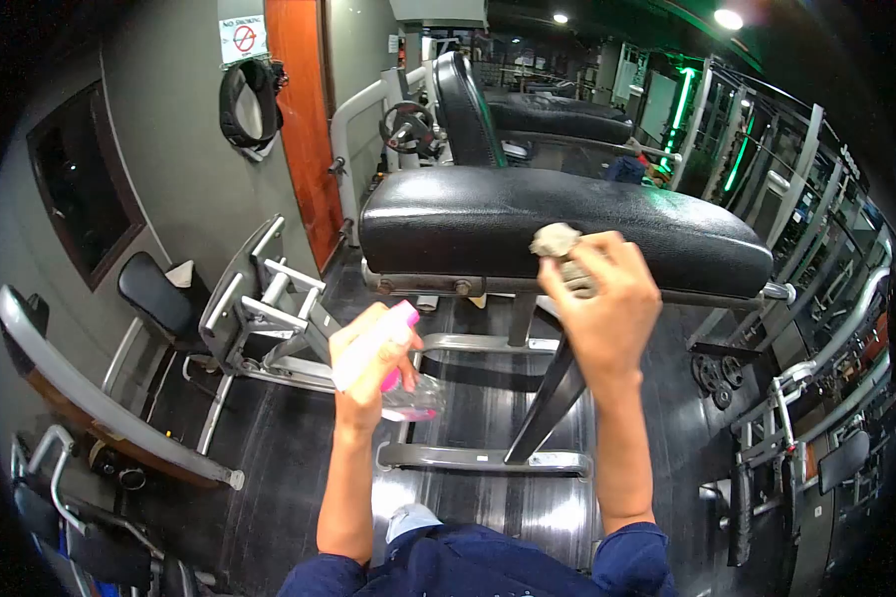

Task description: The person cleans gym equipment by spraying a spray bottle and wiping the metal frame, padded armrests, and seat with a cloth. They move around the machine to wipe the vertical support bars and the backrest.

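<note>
A long black padded bench stretches across the middle, its smooth cover catching the light along the top, and its metal frame stands on a dark, shiny floor. The right hand pinches a bunched, pale cloth in front of the bench's near side; I cannot tell whether the cloth touches the cover. The left hand is wrapped around a spray bottle, clear with pink parts, to the left of the cloth and well apart from it. On the left, a grey wall carries a no-smoking sign above a hanging black belt, beside an orange-brown door. Green light strips glow at the back right, and weight plates sit low on the right
</note>
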`<state>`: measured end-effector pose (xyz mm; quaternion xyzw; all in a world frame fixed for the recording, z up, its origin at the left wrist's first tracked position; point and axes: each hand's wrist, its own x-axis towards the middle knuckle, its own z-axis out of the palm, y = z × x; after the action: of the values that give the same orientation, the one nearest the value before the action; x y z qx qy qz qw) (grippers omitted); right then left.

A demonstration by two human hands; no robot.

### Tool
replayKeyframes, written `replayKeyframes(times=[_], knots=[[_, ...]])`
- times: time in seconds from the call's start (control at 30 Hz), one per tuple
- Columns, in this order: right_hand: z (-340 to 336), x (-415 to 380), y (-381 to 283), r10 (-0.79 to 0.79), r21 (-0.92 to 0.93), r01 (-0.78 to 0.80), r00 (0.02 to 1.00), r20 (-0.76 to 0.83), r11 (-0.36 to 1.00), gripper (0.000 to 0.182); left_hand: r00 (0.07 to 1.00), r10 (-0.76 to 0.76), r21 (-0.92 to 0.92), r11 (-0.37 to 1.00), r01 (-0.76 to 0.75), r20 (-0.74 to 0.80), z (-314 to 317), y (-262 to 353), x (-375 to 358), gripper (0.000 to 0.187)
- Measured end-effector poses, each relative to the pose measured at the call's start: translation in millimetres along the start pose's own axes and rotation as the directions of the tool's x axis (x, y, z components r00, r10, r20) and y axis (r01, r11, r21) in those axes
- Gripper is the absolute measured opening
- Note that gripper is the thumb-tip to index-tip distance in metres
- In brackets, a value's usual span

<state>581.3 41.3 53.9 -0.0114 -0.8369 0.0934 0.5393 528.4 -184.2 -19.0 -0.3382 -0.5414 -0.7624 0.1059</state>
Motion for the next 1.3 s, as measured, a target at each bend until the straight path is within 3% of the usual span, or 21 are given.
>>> replayKeyframes(times=[0.07, 0.17, 0.3, 0.43, 0.5, 0.7, 0.83, 0.9, 0.97, 1.03, 1.1, 1.3], knots=[[-5.5, 6.8, 6.8, 0.052, 0.040, -0.050, 0.997, -0.052, 0.998, 0.017, 1.000, -0.022, 0.005, 1.000, 0.022, 0.014, 3.4, 2.0, -9.9, 0.037], [2.8, 10.4, -7.6, -0.022, -0.049, 0.020, 0.998, -0.060, 0.999, 0.019, 0.999, -0.045, -0.001, 0.999, 0.045, -0.028, 9.2, 2.5, -17.9, 0.036], [33.2, 7.8, -34.5, -0.203, 0.071, 0.201, 0.979, 0.032, 0.977, 0.019, 0.999, -0.038, 0.064, 0.997, 0.040, -0.033, 15.2, 7.8, -17.3, 0.036], [39.7, 2.5, -37.4, -0.277, 0.142, 0.263, 0.956, 0.092, 0.954, 0.015, 0.997, -0.052, 0.080, 0.995, 0.056, -0.050, 19.1, 11.7, -12.0, 0.034], [31.9, -2.9, -25.2, -0.332, 0.127, 0.310, 0.919, 0.215, 0.942, 0.015, 0.998, -0.041, 0.085, 0.995, 0.045, -0.051, 19.8, 11.2, -10.9, 0.034], [-1.6, -1.4, 0.7, -0.256, 0.042, 0.254, 0.929, 0.268, 0.966, 0.019, 0.999, -0.044, 0.085, 0.995, 0.045, -0.016, 20.8, 11.9, 2.7, 0.031], [-19.7, 15.4, 8.4, -0.106, -0.011, 0.110, 0.976, 0.190, 0.994, 0.018, 0.997, -0.040, 0.128, 0.991, 0.032, 0.062, 24.9, 17.3, 29.9, 0.032], [-14.7, 20.4, 4.1, -0.072, 0.006, 0.072, 0.988, 0.134, 0.997, 0.019, 0.985, -0.028, 0.152, 0.988, 0.002, 0.171, 25.1, 17.5, 46.6, 0.033], [2.3, 18.8, -7.4, -0.133, 0.012, 0.133, 0.988, 0.079, 0.991, 0.020, 0.973, -0.018, 0.100, 0.995, -0.005, 0.230, 21.7, 9.8, 60.6, 0.027], [16.1, 16.0, -18.2, -0.205, 0.063, 0.201, 0.977, 0.060, 0.978, 0.020, 0.965, 0.094, 0.048, 0.993, -0.109, 0.245, 23.9, 4.9, 70.6, 0.028], [20.8, 11.2, -22.5, -0.221, 0.121, 0.209, 0.971, 0.095, 0.971, 0.020, 0.964, 0.091, 0.046, 0.993, -0.105, 0.250, 27.5, 4.8, 74.1, 0.029], [-9.3, 4.2, 12.0, -0.149, 0.063, 0.140, 0.973, 0.175, 0.988, 0.018, 0.958, 0.093, -0.025, 0.996, -0.089, 0.273, 47.3, -4.0, 78.3, 0.027]])
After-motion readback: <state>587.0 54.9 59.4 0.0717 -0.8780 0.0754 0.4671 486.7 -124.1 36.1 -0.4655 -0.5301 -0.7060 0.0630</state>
